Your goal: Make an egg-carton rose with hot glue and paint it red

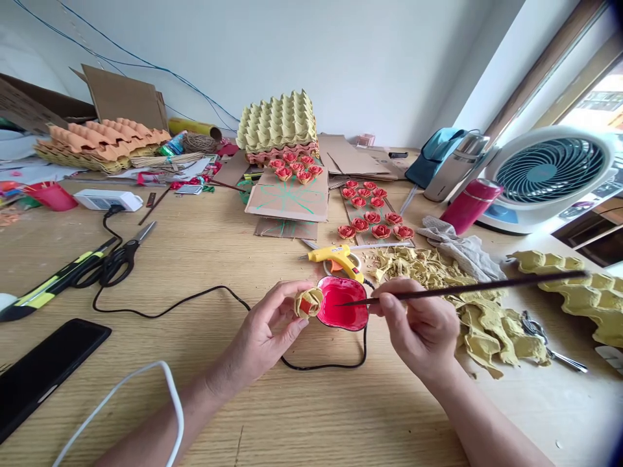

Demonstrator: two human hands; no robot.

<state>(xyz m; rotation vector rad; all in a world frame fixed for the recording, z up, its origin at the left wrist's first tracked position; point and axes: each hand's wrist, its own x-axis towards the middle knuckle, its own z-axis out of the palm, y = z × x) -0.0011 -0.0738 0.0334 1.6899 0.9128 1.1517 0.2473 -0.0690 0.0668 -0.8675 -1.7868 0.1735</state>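
Between the thumb and fingers of my left hand (pixel 270 331) is a yellow egg-carton rose (pixel 308 303), its centre partly coloured red. My right hand (pixel 421 324) is closed around a thin dark paintbrush (pixel 462 287). The brush tip reaches into a small wavy-rimmed bowl (pixel 357 319) of red paint, just right of the rose. Behind the bowl lies a yellow hot glue gun (pixel 335 257), with a roll of tape partly hidden under it. Red painted roses (pixel 380 231) rest on cardboard farther back.
Torn yellow carton scraps (pixel 479 331) and small scissors (pixel 535 327) lie at right, near a pink bottle (pixel 472 204) and a white fan (pixel 545 172). Left are black scissors (pixel 114 263), a phone (pixel 51 370) and a power strip (pixel 108 200). Egg trays (pixel 277 120) are stacked behind.
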